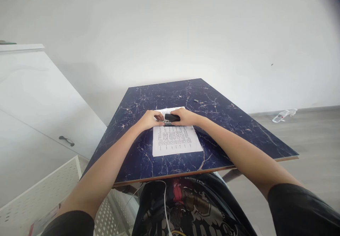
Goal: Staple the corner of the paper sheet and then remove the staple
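A printed sheet of paper (pixel 175 140) lies on a dark blue marbled table (pixel 138 151). A black stapler (pixel 171 118) sits at the paper's far edge. My right hand (pixel 187 116) is wrapped round the stapler from the right. My left hand (pixel 150 119) rests at the paper's far left corner, its fingers curled and touching the stapler's front end. Both forearms reach out across the table.
A small dark object (pixel 196 101) lies on the table beyond the paper. A white cabinet with a dark handle (pixel 66 140) stands at the left, and a white perforated panel (pixel 39 193) lies below it. A plastic bottle (pixel 283 115) lies on the floor at the right.
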{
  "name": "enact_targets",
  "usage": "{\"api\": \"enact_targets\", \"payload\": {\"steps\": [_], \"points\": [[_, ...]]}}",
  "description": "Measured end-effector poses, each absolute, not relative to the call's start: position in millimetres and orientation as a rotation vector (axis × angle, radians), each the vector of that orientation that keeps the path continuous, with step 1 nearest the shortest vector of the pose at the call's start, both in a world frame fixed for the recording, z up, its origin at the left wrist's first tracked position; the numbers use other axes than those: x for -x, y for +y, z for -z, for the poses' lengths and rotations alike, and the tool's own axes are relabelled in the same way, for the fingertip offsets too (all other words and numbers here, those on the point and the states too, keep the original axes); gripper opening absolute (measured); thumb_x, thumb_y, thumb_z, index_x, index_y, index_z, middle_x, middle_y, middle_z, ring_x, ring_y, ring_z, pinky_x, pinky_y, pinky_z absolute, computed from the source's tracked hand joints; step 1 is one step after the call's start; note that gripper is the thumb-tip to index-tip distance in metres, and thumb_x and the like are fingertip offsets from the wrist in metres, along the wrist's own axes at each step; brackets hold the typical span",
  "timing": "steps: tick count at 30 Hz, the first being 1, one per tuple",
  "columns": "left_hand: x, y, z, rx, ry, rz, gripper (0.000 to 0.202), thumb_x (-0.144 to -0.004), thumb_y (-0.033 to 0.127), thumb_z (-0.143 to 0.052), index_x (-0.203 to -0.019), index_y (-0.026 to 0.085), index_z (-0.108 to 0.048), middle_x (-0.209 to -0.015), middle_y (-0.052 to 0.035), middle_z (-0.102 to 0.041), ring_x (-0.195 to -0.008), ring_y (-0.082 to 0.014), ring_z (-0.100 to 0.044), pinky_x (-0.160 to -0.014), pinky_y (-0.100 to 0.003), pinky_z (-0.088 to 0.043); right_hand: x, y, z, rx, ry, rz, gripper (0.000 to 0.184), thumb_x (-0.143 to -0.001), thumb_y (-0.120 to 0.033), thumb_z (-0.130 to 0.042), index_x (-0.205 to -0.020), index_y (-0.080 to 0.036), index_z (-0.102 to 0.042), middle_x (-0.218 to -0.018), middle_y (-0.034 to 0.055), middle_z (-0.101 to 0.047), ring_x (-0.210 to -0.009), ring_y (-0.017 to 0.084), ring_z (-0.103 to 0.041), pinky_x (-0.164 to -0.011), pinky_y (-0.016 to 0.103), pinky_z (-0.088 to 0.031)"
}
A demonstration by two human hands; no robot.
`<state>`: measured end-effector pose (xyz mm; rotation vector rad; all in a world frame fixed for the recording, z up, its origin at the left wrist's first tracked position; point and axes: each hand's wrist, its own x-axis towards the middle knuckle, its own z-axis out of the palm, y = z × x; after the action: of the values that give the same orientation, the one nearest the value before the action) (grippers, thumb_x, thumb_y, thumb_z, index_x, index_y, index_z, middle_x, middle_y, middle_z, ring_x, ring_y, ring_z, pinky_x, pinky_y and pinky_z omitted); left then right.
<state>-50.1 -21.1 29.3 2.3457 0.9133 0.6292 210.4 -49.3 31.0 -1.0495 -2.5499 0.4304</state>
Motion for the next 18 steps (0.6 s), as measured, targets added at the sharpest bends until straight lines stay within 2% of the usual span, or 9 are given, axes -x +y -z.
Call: {"api": "enact_targets", "payload": {"steps": [5, 9, 13, 18], "points": [[63, -14, -34, -2.342, 0.841, -0.512, 0.028, -0.074, 0.03, -0.087, -0.101, 0.022, -0.08, -0.101, -0.009, -0.08, -0.092, -0.0229, -0.075, -0.086, -0.037, -0.059, -211, -51, -33, 1.033, -2.542, -0.47, 0.022, -0.088, -0.038, -0.068, -0.085, -0.021, -0.054, -0.081, 0.0026, -0.063, -0.068, 0.016, -0.052, -0.064, 0.032, -0.036], [85, 0, -34, -2.201, 0.755, -0.41, 0.04, -0.08, 0.032, -0.083, -0.119, 0.024, -0.077, -0.113, -0.0115, -0.079, -0.103, -0.0242, -0.076, -0.094, -0.041, -0.06, -214, -51, -35, 1.038, -2.544, -0.602, 0.031, -0.085, -0.045, -0.073, -0.098, -0.02, -0.059, -0.089, 0.0044, -0.065, -0.072, 0.018, -0.054, -0.064, 0.033, -0.037], [91, 8, -22, -2.147, 0.769, -0.46, 0.033, -0.082, 0.03, -0.08, -0.114, 0.022, -0.078, -0.111, -0.0119, -0.08, -0.106, -0.0252, -0.076, -0.096, -0.042, -0.059, -216, -50, -35, 1.027, -2.52, -0.656, 0.034, -0.078, -0.037, -0.078, -0.102, -0.019, -0.062, -0.096, 0.0056, -0.067, -0.079, 0.02, -0.057, -0.068, 0.033, -0.039], [69, 5, -10, -2.227, 0.837, -0.648, 0.026, -0.079, 0.023, -0.08, -0.105, 0.019, -0.079, -0.099, -0.0092, -0.081, -0.093, -0.0224, -0.076, -0.091, -0.038, -0.058, -215, -49, -34, 1.074, -2.514, -0.638, 0.037, -0.075, -0.033, -0.081, -0.104, -0.018, -0.065, -0.095, 0.0057, -0.068, -0.081, 0.021, -0.059, -0.069, 0.034, -0.04]]}}
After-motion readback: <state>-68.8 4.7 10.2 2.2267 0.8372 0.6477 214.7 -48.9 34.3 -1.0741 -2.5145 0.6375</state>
